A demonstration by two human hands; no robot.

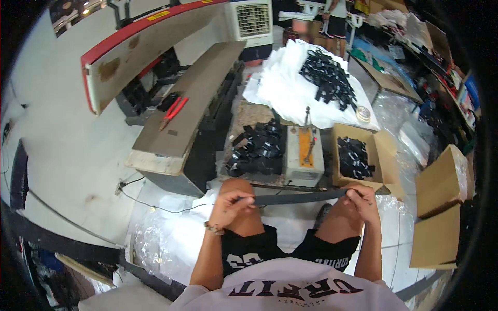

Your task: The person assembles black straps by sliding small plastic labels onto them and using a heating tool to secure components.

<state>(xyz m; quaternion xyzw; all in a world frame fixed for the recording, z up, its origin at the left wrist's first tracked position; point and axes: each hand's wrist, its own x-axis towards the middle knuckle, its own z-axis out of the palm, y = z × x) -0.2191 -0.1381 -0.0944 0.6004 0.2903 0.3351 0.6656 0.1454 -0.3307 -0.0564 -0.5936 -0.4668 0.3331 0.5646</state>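
A black strap (298, 199) is stretched nearly level above my thighs. My left hand (233, 207) is closed on one end of it, fingers and thumb pinched together. At the other end my right hand (363, 202) pinches the strap as well. Just beyond the strap stands a small grey box-shaped machine (303, 173) with an orange panel, upright metal parts and a red light. Beside it on the left lies a heap of black straps (257, 147). To its right, an open cardboard box (384, 160) holds more black straps.
Farther back, a white sheet (277, 72) bears another pile of black straps (329, 78) and a tape roll (363, 114). Red-handled pliers (175, 111) lie on the long press bed at left, below its raised red-edged lid (155, 39). A person (336, 23) stands behind.
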